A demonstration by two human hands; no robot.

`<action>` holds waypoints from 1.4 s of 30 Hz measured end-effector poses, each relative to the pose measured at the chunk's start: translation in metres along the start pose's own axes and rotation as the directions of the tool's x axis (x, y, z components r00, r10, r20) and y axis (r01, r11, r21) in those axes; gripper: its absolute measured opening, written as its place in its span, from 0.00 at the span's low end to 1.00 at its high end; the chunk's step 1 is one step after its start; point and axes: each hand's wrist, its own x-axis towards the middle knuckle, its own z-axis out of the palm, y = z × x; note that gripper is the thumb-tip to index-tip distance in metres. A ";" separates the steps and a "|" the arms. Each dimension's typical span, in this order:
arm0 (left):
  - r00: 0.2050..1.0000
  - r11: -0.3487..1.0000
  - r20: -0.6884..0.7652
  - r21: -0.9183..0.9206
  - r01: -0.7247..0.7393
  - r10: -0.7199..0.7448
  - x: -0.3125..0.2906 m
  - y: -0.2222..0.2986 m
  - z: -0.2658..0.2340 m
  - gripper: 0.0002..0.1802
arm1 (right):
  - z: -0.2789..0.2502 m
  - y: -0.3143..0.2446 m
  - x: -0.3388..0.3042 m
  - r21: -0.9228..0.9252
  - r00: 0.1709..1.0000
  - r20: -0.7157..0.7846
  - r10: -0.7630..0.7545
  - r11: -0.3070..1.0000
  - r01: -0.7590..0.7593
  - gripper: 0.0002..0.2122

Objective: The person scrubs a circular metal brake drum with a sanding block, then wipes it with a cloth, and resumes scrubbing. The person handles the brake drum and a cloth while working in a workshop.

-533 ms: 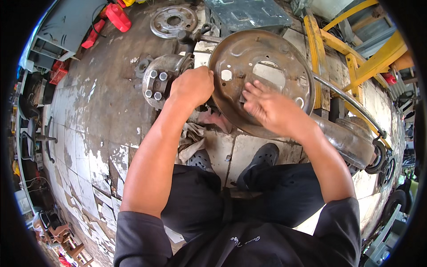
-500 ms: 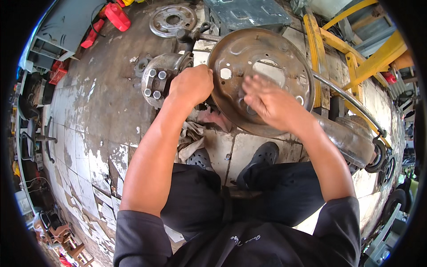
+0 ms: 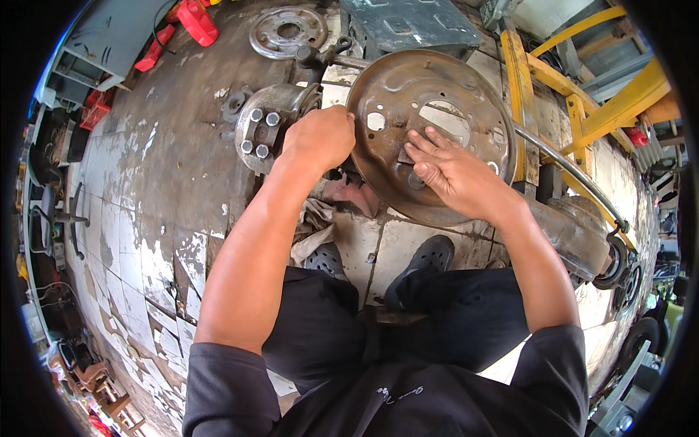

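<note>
A round, rusty brake backing plate (image 3: 386, 178) stands tilted before me, with a large hole and several smaller ones. My left hand (image 3: 320, 138) is closed at its left edge, gripping the rim; the fingertips are hidden. On the plate's face my right hand (image 3: 455, 171) lies flat, fingers stretched out. Under those fingers shows the edge of a small brownish flat piece, like sandpaper (image 3: 405, 154). Just left of my left hand sits a metal hub (image 3: 251, 149) with several bolt heads.
A metal axle housing (image 3: 568, 233) and a long rod (image 3: 568, 166) lie to the right, beside a yellow frame (image 3: 518, 80). Farther off are a round metal plate (image 3: 266, 47) and a dark box (image 3: 408, 25). A rag (image 3: 313, 222) lies near my left foot.
My right hand was blurred by motion and is now sharper, slightly right and lower on the plate. The left hand keeps its grip on the rim.
</note>
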 end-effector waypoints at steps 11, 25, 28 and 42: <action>1.000 1.000 -0.023 0.002 -0.021 0.021 0.002 -0.003 0.003 0.24 | 0.000 0.009 -0.008 -0.143 0.998 0.044 -0.034 0.989 0.040 0.31; 1.000 1.000 0.012 0.000 0.027 -0.027 0.001 -0.001 -0.002 0.24 | 0.001 0.003 0.006 -0.134 0.999 0.023 -0.036 0.990 0.038 0.32; 0.999 0.999 -0.007 -0.007 0.033 -0.033 -0.001 -0.002 0.001 0.23 | -0.011 0.006 -0.009 -0.107 0.993 0.119 -0.010 0.994 0.023 0.31; 1.000 0.999 -0.021 0.045 0.002 -0.001 0.004 -0.004 0.006 0.23 | -0.014 0.010 -0.021 -0.098 0.989 0.149 0.009 0.995 0.006 0.30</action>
